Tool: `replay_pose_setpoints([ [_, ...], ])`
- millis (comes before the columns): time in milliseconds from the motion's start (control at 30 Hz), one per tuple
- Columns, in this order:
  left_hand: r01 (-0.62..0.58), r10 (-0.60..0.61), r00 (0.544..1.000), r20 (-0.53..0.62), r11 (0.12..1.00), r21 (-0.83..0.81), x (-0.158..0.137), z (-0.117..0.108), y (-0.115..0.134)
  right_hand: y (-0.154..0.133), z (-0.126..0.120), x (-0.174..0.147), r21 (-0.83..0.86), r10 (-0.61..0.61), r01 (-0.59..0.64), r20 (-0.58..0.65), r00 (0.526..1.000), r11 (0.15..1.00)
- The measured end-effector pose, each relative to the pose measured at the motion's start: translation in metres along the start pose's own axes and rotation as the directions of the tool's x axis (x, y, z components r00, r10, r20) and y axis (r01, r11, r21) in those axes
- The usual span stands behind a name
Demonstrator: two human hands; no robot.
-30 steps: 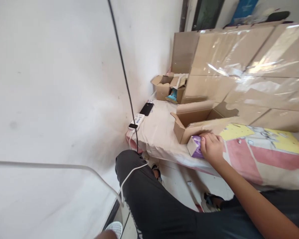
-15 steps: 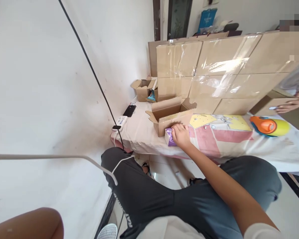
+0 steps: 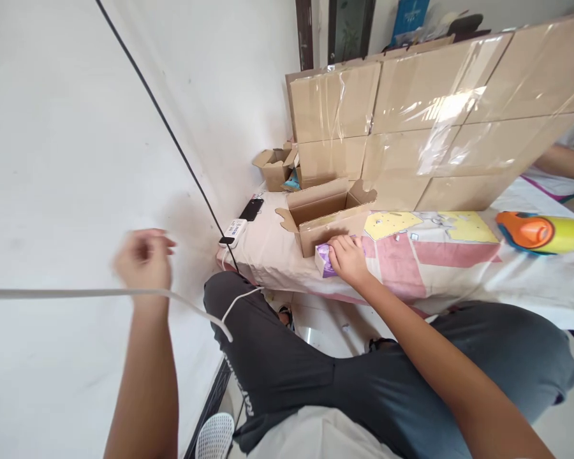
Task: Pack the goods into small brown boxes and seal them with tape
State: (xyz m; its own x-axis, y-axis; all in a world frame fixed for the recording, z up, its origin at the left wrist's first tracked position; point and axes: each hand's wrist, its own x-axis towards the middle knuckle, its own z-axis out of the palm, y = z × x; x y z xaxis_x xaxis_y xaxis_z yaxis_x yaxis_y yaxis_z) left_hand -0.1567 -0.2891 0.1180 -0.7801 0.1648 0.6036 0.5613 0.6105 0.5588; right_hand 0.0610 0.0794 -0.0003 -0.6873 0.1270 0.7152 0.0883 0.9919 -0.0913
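Observation:
My right hand (image 3: 349,258) is wrapped over a small purple-and-white box (image 3: 324,260) lying on the cloth-covered table, hiding much of it. Just behind that hand stands an open cardboard box (image 3: 333,224) with its flaps up; what lies inside is hidden from this angle. My left hand (image 3: 146,260) is raised at the left in front of the white wall, above my knee and away from the table. Its fingers look curled but are smeared by motion, and a pale cable (image 3: 95,294) passes across the wrist.
A tall wall of taped cardboard (image 3: 411,127) stands behind. A smaller open carton (image 3: 273,172), a phone (image 3: 252,210) and a white power strip (image 3: 234,232) sit at the left. An orange-and-yellow bottle (image 3: 540,232) lies at the right, near another person's arm (image 3: 567,162).
My left forearm has swung up from the lower left, bringing the hand into view. My right hand stays on the small box. The other person's hand and carton at the right are no longer visible.

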Motion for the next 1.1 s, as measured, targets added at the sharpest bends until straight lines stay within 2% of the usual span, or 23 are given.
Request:
replay_pose_setpoints([
  [33,0.031,-0.052,0.988,0.146,0.989,0.145,0.005,0.015,-0.009,0.0,0.0,-0.001,0.006,-0.004,0.004,-0.009,1.0,1.0],
  [100,0.018,-0.19,0.893,0.408,0.921,0.389,0.012,0.052,-0.029,0.0,-0.001,-0.002,0.012,-0.009,0.009,-0.033,0.999,1.0],
  [200,-0.065,-0.26,0.772,0.58,0.875,0.479,0.022,0.109,-0.054,0.001,0.0,-0.003,0.013,-0.017,0.018,-0.061,0.998,1.0],
  [267,-0.123,-0.282,0.723,0.631,0.846,0.519,0.03,0.136,-0.066,0.002,0.002,-0.001,0.007,-0.02,0.021,-0.067,0.998,1.0],
  [300,-0.146,-0.292,0.713,0.638,0.828,0.542,0.033,0.145,-0.071,0.002,0.004,0.0,0.003,-0.019,0.019,-0.066,0.998,1.0],
  [367,-0.18,-0.303,0.719,0.625,0.788,0.589,0.038,0.155,-0.078,0.004,0.007,0.003,-0.003,-0.012,0.012,-0.06,0.998,1.0],
  [433,-0.208,-0.288,0.746,0.601,0.756,0.621,0.036,0.158,-0.082,0.006,0.011,0.006,-0.004,-0.008,0.008,-0.053,0.999,1.0],
  [567,-0.296,-0.144,0.808,0.572,0.74,0.604,0.025,0.154,-0.087,0.009,0.019,0.011,-0.01,-0.014,0.013,-0.057,0.998,1.0],
  [667,-0.381,-0.047,0.778,0.626,0.757,0.531,0.022,0.152,-0.092,0.01,0.021,0.012,-0.012,-0.012,0.012,-0.056,0.998,1.0],
  [800,-0.424,-0.022,0.714,0.7,0.782,0.457,0.03,0.157,-0.1,0.01,0.02,0.011,-0.012,-0.022,0.021,-0.068,0.997,1.0],
  [1100,-0.385,-0.102,0.709,0.698,0.774,0.503,0.036,0.168,-0.107,0.008,0.017,0.008,0.008,-0.019,0.019,-0.049,0.999,1.0],
])
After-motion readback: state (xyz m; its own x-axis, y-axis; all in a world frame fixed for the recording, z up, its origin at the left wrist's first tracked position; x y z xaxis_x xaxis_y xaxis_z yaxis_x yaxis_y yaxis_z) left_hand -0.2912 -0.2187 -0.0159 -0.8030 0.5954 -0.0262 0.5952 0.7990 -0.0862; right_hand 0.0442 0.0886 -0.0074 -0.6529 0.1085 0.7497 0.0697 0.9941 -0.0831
